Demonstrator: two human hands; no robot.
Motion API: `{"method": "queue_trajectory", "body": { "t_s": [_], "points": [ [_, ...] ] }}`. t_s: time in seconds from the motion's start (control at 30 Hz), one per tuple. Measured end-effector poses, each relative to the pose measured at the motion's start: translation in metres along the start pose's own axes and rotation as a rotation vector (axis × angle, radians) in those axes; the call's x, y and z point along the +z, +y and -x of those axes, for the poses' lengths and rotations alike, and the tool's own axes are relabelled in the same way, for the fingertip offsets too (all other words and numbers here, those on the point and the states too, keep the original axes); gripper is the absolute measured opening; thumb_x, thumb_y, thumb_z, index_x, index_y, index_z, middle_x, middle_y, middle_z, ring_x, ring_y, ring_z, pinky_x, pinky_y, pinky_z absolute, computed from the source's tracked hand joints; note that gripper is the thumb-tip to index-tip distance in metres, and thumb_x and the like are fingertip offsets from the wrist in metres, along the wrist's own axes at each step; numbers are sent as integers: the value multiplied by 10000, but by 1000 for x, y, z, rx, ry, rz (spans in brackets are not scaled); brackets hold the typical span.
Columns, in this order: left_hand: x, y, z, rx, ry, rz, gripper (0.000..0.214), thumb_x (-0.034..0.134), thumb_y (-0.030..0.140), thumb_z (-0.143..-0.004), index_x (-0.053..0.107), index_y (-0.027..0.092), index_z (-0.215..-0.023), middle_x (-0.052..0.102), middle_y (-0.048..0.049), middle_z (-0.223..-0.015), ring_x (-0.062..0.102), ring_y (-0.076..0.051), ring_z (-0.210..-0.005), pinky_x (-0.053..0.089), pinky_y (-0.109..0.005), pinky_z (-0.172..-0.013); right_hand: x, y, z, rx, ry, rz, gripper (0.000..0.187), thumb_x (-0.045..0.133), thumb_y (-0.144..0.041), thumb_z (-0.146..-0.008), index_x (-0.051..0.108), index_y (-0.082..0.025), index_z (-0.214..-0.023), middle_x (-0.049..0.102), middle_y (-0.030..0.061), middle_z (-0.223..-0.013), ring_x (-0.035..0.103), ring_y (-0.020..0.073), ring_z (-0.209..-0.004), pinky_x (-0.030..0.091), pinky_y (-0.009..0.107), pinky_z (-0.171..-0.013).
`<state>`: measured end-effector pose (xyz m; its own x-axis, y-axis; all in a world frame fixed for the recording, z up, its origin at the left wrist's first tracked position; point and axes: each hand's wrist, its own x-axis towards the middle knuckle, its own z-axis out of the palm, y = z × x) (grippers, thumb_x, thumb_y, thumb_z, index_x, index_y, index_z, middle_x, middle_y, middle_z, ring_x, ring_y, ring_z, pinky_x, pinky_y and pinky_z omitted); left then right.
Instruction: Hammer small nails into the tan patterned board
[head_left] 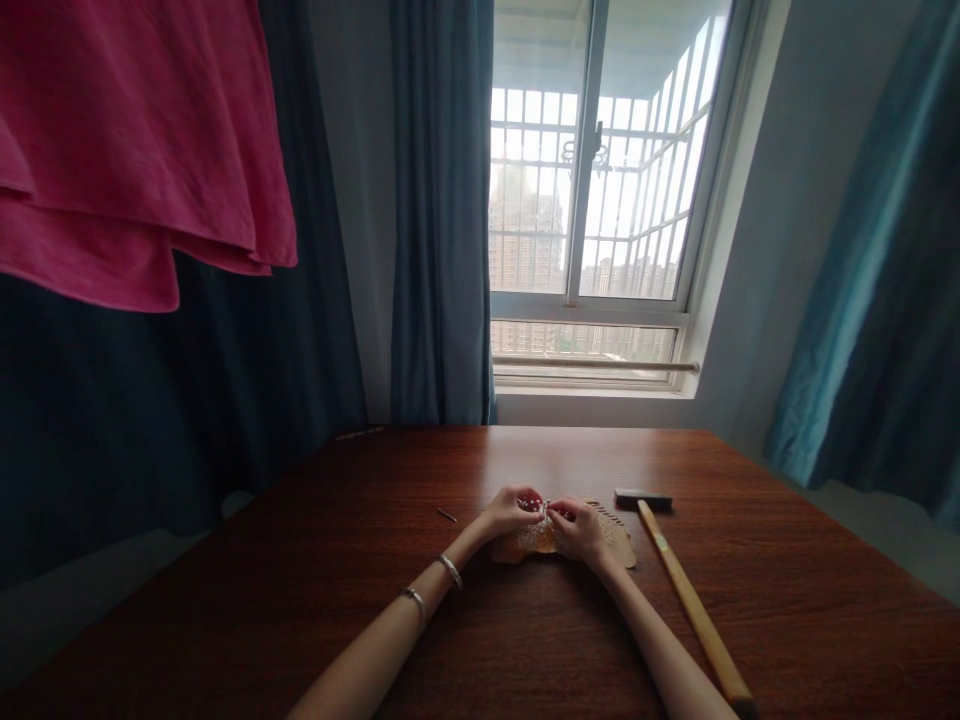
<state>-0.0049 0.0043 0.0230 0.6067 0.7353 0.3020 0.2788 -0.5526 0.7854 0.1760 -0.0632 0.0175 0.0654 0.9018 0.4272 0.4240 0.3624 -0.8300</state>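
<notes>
My left hand (514,509) and my right hand (579,527) meet above a tan, flat piece (621,543) on the table. Both sets of fingers are closed in a pinch, their tips almost touching. A small whitish, shiny bit (545,508) shows between the fingertips; it is too small to name. Light speckles or beads cover the middle of the tan piece, and a row of dark slits or marks runs along its upper right edge. My hands hide part of it.
To the right lies a hammer (694,600) with a dark head and a long wooden handle. A short dark rod (446,515) rests left of my hands on the brown table (300,600). Pink cloth (150,150) hangs at upper left; a window stands behind.
</notes>
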Motion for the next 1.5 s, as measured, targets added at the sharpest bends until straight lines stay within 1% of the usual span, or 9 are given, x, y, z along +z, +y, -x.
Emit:
{"method": "queue_trajectory", "body": {
  "t_s": [0.17,0.33,0.5,0.83,1.17,1.27,1.33,1.4,1.5],
  "points": [
    [6,1,-3,-45,38,-57,304,687,340,-691,703,132,-912,693,-48,-808,622,-157,-748,491,-244,-676,-2,-1,0,-8,-8,-16,139,638,-304,-694,755,-231,-713,701,39,-715,573,177,-636,442,289,-657],
    [10,6,-5,-12,65,-99,257,670,331,-705,711,138,-869,691,-44,-791,616,-154,-739,489,-252,-695,-2,-1,0,-8,-2,-31,108,649,-278,-679,749,-239,-682,681,27,-685,572,172,-641,437,281,-650],
    [10,11,-5,-20,83,-107,255,669,334,-704,711,137,-860,692,-47,-787,616,-165,-743,490,-261,-697,-3,-3,1,-14,-4,-42,93,666,-284,-677,753,-254,-688,679,27,-699,575,171,-643,439,280,-652],
    [16,11,-7,-33,148,-149,205,673,295,-696,725,135,-815,691,-40,-742,612,-152,-693,473,-234,-639,-3,-2,3,-25,-14,-1,128,646,-308,-701,759,-248,-710,680,37,-717,583,181,-660,440,280,-653],
    [17,10,-8,-50,134,-116,258,667,357,-706,733,132,-813,700,-45,-741,615,-155,-704,469,-229,-645,-3,-1,4,-24,-31,100,156,605,-263,-719,755,-226,-739,701,42,-756,608,170,-683,461,255,-663],
    [18,8,-9,-82,129,-119,266,654,361,-710,734,133,-821,703,-45,-747,613,-151,-708,464,-221,-638,-1,-3,5,-2,-37,140,170,592,-258,-724,752,-212,-762,714,36,-774,623,159,-697,476,238,-677],
    [19,8,-9,-99,133,-120,257,645,343,-709,735,134,-829,705,-45,-756,612,-150,-713,463,-218,-639,-3,-6,4,21,-34,172,196,600,-267,-719,748,-208,-834,722,29,-785,635,158,-707,489,237,-690],
    [19,9,-8,-100,145,-115,243,639,316,-704,737,132,-829,706,-47,-759,609,-148,-707,460,-218,-643,-11,-10,3,52,-13,212,297,600,-276,-721,721,-194,-979,728,32,-818,648,167,-737,501,251,-713],
    [19,12,-8,-109,147,-108,232,629,292,-698,739,123,-812,701,-47,-725,594,-143,-670,448,-217,-619,-37,-16,4,116,60,305,421,526,-276,-770,640,-138,-1152,717,76,-917,654,190,-819,500,284,-769]
  ]
}}
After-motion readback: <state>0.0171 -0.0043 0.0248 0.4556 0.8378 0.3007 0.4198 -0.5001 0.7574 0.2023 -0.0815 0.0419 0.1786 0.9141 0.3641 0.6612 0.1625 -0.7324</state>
